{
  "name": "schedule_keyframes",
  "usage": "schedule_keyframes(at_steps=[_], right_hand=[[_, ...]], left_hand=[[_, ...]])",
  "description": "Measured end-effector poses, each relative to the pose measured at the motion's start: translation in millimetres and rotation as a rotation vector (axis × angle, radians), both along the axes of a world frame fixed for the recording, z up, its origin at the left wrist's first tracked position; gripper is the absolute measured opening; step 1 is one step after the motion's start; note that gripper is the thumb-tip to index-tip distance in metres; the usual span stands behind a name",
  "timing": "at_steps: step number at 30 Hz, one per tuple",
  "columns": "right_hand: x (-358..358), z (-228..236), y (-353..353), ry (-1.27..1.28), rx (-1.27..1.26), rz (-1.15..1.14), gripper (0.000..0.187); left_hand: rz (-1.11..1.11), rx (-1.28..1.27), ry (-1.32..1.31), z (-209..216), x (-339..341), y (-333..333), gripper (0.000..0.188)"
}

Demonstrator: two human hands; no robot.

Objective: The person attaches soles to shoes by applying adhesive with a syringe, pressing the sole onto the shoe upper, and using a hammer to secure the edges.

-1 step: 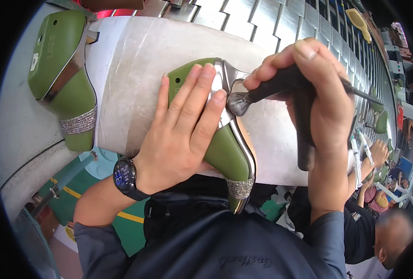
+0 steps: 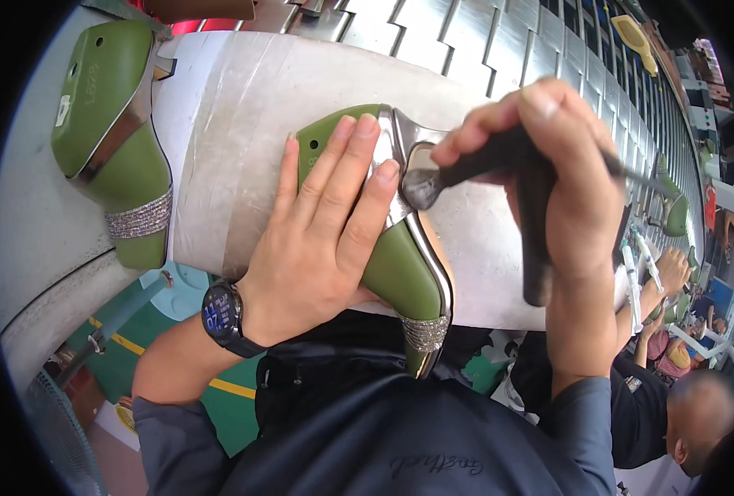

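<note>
Under my left hand (image 2: 321,211) lies a high-heeled shoe on a green last (image 2: 404,260), turned on its side. My fingers stretch over the last and the silver strap (image 2: 389,140), while the thumb disappears behind the shoe. A glittering band (image 2: 425,333) circles its toe end, which points towards me. My right hand (image 2: 573,157) is wrapped round a black hammer (image 2: 534,256) close to its head. The hammer's round face (image 2: 421,188) is at the shoe's sole edge, just below the heel; whether it touches cannot be told. The hammer and hand are blurred.
A matching shoe on a green last (image 2: 115,140) lies at the far left of the pale work surface (image 2: 235,157). Beyond it runs a metal slat conveyor (image 2: 466,37). A yellow scoop-shaped piece (image 2: 634,43) lies at the back right. A co-worker (image 2: 643,405) is at my right.
My right hand and the hammer have shifted slightly left and downward, and now look blurred. My left hand and the shoe stay almost where they were.
</note>
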State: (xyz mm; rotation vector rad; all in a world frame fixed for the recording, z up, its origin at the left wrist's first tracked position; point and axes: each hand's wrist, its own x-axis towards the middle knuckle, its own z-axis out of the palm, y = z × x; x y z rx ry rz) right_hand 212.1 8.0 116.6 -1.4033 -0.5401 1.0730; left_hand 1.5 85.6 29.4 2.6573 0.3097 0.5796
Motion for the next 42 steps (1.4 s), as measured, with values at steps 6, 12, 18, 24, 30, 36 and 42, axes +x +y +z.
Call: schedule_keyframes(at_steps=[6,12,18,24,30,36,42], right_hand=[[4.4,-15.0,-29.8,0.062,0.116,0.031,0.028],[10.8,5.6,-8.2,-0.021,-0.061,0.16,0.025],[-10.9,-12.8,-42.7,0.038,0.173,-0.129,0.025],[-7.3,-65.0,-119.9,0.135,0.097,-0.296,0.025],[-24.0,-25.9,-152.5,-0.126,0.164,-0.342,0.024],[-44.1,-11.2,-140.1,-0.454,0.347,-0.172,0.023],[-28.3,1.7,-127.0,-0.244,0.268,-0.247,0.028]], left_hand=[[0.001,0.013,-0.019,-1.8,1.9,-1.1,0.075],[-0.03,-0.022,-0.003,6.5,-0.3,-3.6,0.104],[0.011,0.009,0.031,18.1,-1.3,-16.1,0.133],[-0.26,0.184,0.121,53.5,23.8,-19.9,0.13],[-0.327,0.172,-0.036,28.5,27.2,-15.6,0.098],[-0.327,0.194,-0.071,29.8,33.4,-20.9,0.093],[-0.321,0.213,-0.091,24.5,34.5,-14.6,0.092]])
